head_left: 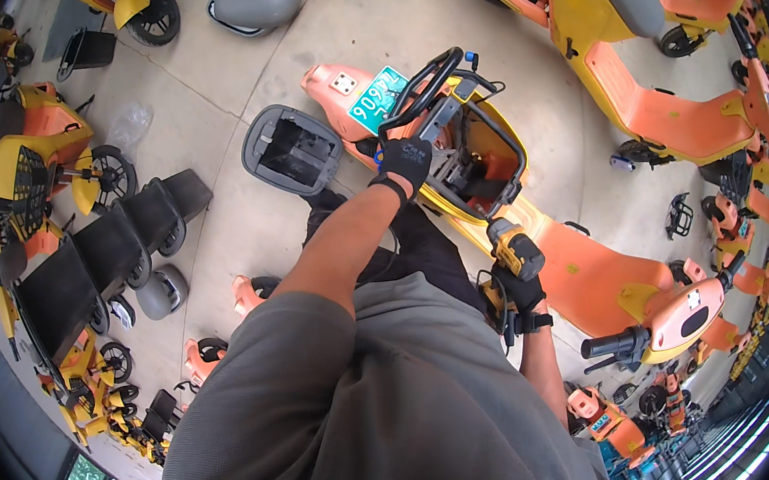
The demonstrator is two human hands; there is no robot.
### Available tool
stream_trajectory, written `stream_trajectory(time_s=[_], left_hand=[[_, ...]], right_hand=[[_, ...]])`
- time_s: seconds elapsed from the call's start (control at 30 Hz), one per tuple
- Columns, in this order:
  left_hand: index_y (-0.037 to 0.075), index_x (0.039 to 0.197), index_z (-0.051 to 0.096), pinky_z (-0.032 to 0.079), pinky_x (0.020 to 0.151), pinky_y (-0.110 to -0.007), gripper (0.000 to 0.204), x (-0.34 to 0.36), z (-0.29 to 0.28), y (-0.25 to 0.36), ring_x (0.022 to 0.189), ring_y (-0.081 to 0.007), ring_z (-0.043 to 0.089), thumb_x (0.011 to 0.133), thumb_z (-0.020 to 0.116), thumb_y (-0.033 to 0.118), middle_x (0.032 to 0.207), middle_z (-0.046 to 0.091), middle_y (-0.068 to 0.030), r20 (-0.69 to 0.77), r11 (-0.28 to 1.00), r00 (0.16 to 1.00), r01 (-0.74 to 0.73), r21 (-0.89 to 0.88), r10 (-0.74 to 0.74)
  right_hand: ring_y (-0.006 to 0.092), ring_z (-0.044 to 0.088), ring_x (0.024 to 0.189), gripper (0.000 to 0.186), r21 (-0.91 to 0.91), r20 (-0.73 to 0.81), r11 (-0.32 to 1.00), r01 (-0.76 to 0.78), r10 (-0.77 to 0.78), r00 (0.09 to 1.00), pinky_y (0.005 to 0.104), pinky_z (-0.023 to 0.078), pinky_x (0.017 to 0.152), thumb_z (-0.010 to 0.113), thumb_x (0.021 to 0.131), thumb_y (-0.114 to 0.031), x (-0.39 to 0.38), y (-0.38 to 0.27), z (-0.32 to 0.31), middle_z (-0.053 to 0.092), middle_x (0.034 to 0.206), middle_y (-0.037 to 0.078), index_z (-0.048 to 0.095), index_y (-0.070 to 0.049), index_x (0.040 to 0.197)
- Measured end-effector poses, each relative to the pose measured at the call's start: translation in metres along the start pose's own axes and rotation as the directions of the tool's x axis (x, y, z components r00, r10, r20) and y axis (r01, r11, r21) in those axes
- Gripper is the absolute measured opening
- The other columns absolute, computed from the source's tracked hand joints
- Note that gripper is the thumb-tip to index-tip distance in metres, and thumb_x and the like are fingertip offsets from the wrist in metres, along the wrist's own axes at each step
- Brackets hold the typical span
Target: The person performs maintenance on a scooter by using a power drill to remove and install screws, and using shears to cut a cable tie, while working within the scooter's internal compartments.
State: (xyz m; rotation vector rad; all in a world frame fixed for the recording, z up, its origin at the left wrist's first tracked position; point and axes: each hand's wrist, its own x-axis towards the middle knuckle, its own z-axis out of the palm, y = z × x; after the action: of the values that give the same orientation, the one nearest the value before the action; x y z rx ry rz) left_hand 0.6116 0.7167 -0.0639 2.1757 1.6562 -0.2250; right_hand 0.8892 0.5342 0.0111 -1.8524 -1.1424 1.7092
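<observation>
An orange and yellow electric scooter (586, 264) stands before me with its seat off, its open under-seat bay (490, 171) framed in black. My left hand (408, 160), in a black glove, is closed at the bay's rear left edge, just below the black grab rail (424, 84). A bit of blue shows beside its fingers; what they hold is hidden. Gripped in my gloved right hand (518, 295) is a yellow and black cordless drill (517, 251), held at the bay's front edge over the orange footboard. Its tip is hard to make out.
Left of the scooter a grey seat (293, 151) lies with its hollow underside up. Another grey seat (257, 2) rests farther back. A long black bench (112, 261) stands at the left. More scooters (610, 53) line the right, and a black metal part (679, 216) lies on the floor.
</observation>
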Motion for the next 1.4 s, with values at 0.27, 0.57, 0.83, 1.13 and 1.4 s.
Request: stream_trajectory(time_s=[0.27, 0.57, 0.83, 1.13, 1.4], left_hand=[[0.007, 0.086, 0.055, 0.046, 0.064, -0.042, 0.012, -0.037, -0.035, -0.009, 0.075, -0.0279, 0.062, 0.074, 0.052, 0.009, 0.081, 0.06, -0.0112, -0.172, 0.968, 0.98, -0.133, -0.213, 0.096], [0.004, 0.108, 0.056, 0.046, 0.079, -0.04, 0.034, -0.127, 0.006, -0.144, 0.092, -0.0365, 0.057, 0.078, 0.056, 0.02, 0.1, 0.061, -0.0197, -0.083, 0.716, 0.813, 0.453, -0.532, -0.577], [0.004, 0.072, 0.063, 0.049, 0.059, -0.041, 0.025, -0.234, 0.061, -0.206, 0.061, -0.0309, 0.061, 0.077, 0.049, 0.025, 0.07, 0.063, -0.0162, 0.149, 0.544, 0.662, 0.706, -0.453, -0.735], [0.008, 0.073, 0.06, 0.048, 0.061, -0.04, 0.024, -0.375, 0.109, -0.182, 0.069, -0.0306, 0.061, 0.069, 0.06, 0.032, 0.072, 0.064, -0.0123, 0.084, 0.889, 0.901, 0.434, -0.15, -0.426], [0.004, 0.073, 0.062, 0.044, 0.054, -0.033, 0.031, -0.439, 0.173, -0.147, 0.058, -0.0198, 0.057, 0.079, 0.054, 0.034, 0.063, 0.06, -0.0086, 0.133, 0.47, 0.695, 0.602, -0.645, -0.707]], right_hand=[[0.0133, 0.057, 0.078, 0.034, -0.034, 0.041, 0.997, 0.068, -0.067, 0.997, 0.0263, 0.049, 0.066, 0.061, 0.076, 0.003, 0.014, -0.014, -0.007, 0.057, 0.093, 0.004, 0.054, -0.005, 0.108], [0.0141, 0.057, 0.065, 0.021, 0.102, 0.062, 0.995, 0.008, -0.014, 0.998, 0.0265, 0.047, 0.056, 0.062, 0.071, 0.0, 0.036, -0.072, 0.004, 0.057, 0.075, 0.003, 0.057, -0.006, 0.09], [0.0126, 0.056, 0.06, 0.02, 0.057, 0.117, 0.998, 0.027, -0.034, 0.993, 0.025, 0.045, 0.052, 0.062, 0.073, -0.003, 0.074, -0.095, -0.005, 0.058, 0.073, 0.002, 0.058, -0.005, 0.092], [0.0163, 0.059, 0.078, 0.031, 0.146, 0.11, 0.987, 0.061, -0.077, 0.991, 0.0282, 0.05, 0.067, 0.063, 0.069, -0.001, 0.151, -0.118, -0.011, 0.06, 0.087, 0.006, 0.057, -0.003, 0.1], [0.0191, 0.057, 0.054, 0.021, -0.106, 0.163, 0.991, -0.079, 0.096, 0.982, 0.0301, 0.046, 0.046, 0.061, 0.071, -0.011, 0.215, -0.136, -0.022, 0.059, 0.066, 0.009, 0.059, 0.0, 0.089]])
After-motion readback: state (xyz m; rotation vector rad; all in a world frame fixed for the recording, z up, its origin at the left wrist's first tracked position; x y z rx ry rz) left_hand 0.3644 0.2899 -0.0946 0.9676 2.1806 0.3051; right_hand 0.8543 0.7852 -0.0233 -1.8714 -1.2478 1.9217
